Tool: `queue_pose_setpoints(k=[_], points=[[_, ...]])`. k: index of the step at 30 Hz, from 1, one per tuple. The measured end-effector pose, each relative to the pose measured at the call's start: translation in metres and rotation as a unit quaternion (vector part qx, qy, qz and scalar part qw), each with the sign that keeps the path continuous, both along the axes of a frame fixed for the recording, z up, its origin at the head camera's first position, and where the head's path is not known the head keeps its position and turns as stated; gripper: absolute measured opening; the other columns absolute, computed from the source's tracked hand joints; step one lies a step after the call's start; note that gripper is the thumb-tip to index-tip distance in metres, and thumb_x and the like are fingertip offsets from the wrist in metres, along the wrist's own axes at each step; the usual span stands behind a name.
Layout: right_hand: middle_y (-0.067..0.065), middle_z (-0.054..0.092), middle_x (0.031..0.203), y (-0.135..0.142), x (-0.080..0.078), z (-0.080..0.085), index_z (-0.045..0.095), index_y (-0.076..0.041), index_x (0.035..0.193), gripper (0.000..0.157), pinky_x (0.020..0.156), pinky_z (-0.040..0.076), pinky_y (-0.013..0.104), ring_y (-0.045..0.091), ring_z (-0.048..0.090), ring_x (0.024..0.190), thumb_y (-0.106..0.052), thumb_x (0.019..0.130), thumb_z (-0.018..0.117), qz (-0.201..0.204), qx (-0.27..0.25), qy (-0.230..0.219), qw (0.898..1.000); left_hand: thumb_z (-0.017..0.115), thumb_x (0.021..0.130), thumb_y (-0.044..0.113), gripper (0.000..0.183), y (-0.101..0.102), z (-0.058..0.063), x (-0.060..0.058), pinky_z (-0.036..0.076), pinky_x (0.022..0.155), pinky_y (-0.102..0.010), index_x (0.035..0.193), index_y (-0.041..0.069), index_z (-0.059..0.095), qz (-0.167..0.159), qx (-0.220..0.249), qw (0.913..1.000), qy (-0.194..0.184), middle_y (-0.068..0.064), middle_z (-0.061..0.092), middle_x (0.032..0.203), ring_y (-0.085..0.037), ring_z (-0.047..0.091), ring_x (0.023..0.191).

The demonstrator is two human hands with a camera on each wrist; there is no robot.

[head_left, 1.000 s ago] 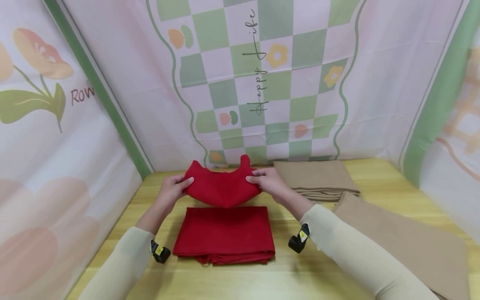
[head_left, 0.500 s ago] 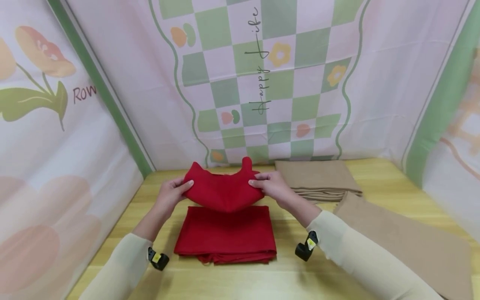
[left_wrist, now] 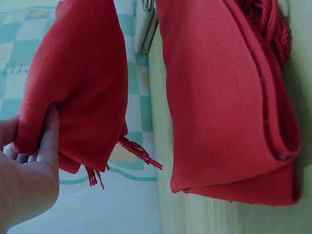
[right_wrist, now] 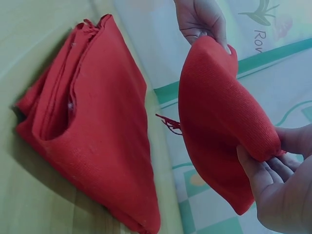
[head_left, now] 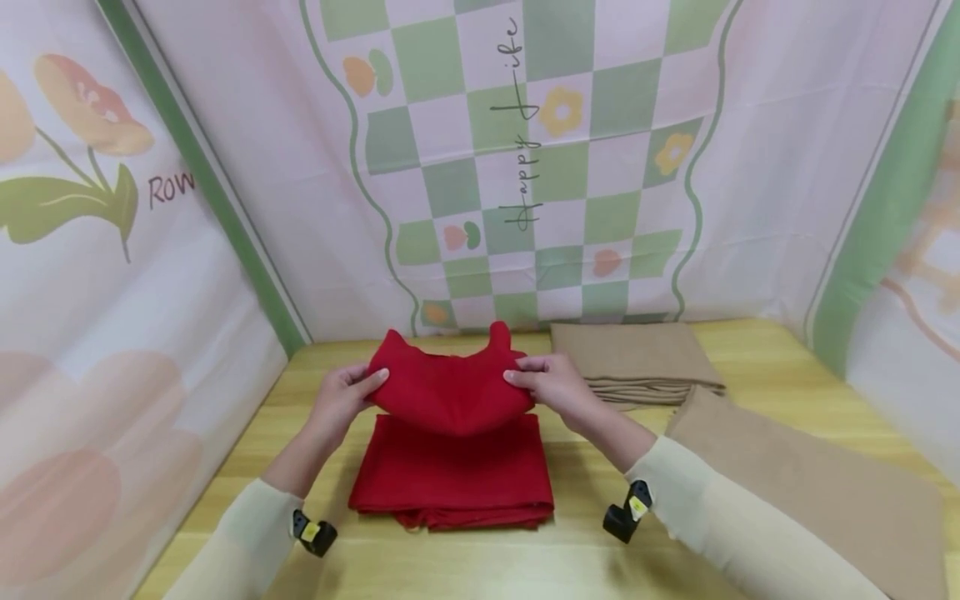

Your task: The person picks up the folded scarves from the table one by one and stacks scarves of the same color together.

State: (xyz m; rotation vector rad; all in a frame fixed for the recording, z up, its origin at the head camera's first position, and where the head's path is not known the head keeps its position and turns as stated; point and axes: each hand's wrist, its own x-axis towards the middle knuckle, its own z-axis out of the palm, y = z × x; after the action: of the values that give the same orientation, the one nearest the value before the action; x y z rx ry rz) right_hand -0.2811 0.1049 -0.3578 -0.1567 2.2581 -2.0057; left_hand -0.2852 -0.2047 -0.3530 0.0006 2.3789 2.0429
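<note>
A red cloth (head_left: 453,396) is held aloft above the tabletop (head_left: 450,571), over the far side of a folded red stack (head_left: 453,475); its ends are pinched by the fingers of the left hand (head_left: 341,400) and right hand (head_left: 558,387). Creases could be set in if it is lowered with its middle sagging; the loose fringe (left_wrist: 139,150) might be trapped beneath. Long axis is stretched hand to hand, sideways; two corners are pointed upward.

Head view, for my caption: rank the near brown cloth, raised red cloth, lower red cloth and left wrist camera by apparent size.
Near brown cloth
Lower red cloth
Raised red cloth
Left wrist camera
</note>
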Motion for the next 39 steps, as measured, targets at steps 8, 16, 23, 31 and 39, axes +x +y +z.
queue_pose_setpoints(k=[8, 16, 23, 31, 39], points=[[0.020, 0.063, 0.115, 0.003, 0.009, -0.003, 0.058, 0.012, 0.124, 0.040, 0.070, 0.053, 0.025, 0.010, 0.064, 0.080, -0.011, 0.093, 0.065, -0.001, -0.006, 0.008, 1.000, 0.065, 0.095, 0.015, 0.034, 0.003, 0.001, 0.007, 0.055, 0.076, -0.026, 0.119, -0.009, 0.063, 0.006, 0.000, 1.0000, 0.001, -0.008, 0.068, 0.092, -0.012, 0.065, 0.077], [0.017, 0.064, 0.113, 0.003, 0.018, -0.005, 0.059, 0.012, 0.123, 0.040, 0.070, 0.053, 0.026, 0.010, 0.063, 0.080, -0.012, 0.092, 0.066, -0.005, 0.001, 0.011, 1.000, 0.066, 0.094, 0.015, 0.035, 0.003, -0.003, 0.015, 0.055, 0.077, -0.026, 0.120, -0.009, 0.062, 0.009, 0.003, 1.0000, 0.002, -0.006, 0.069, 0.093, -0.011, 0.065, 0.080], [0.014, 0.067, 0.108, 0.002, 0.024, -0.007, 0.060, 0.010, 0.123, 0.039, 0.070, 0.053, 0.027, 0.011, 0.063, 0.079, -0.013, 0.092, 0.067, -0.012, 0.013, 0.005, 1.000, 0.066, 0.094, 0.012, 0.033, 0.003, -0.008, 0.019, 0.055, 0.075, -0.025, 0.116, -0.012, 0.063, 0.011, 0.008, 0.9999, 0.010, -0.005, 0.068, 0.087, -0.010, 0.065, 0.076], [0.021, 0.063, 0.120, 0.002, 0.030, -0.012, 0.057, 0.012, 0.126, 0.044, 0.075, 0.055, 0.029, 0.016, 0.066, 0.088, -0.014, 0.092, 0.067, -0.017, 0.016, -0.002, 1.000, 0.067, 0.093, 0.014, 0.032, 0.004, -0.012, 0.023, 0.055, 0.077, -0.025, 0.117, -0.007, 0.065, 0.011, -0.012, 0.9999, -0.001, -0.007, 0.069, 0.093, -0.012, 0.064, 0.081], [0.022, 0.062, 0.122, 0.001, 0.035, -0.018, 0.058, 0.011, 0.125, 0.043, 0.077, 0.055, 0.031, 0.017, 0.065, 0.092, -0.014, 0.091, 0.068, -0.021, 0.027, 0.001, 0.999, 0.067, 0.093, 0.012, 0.032, 0.004, -0.017, 0.027, 0.055, 0.074, -0.023, 0.117, -0.009, 0.065, 0.016, -0.006, 0.9998, -0.003, -0.006, 0.069, 0.091, -0.010, 0.063, 0.078]])
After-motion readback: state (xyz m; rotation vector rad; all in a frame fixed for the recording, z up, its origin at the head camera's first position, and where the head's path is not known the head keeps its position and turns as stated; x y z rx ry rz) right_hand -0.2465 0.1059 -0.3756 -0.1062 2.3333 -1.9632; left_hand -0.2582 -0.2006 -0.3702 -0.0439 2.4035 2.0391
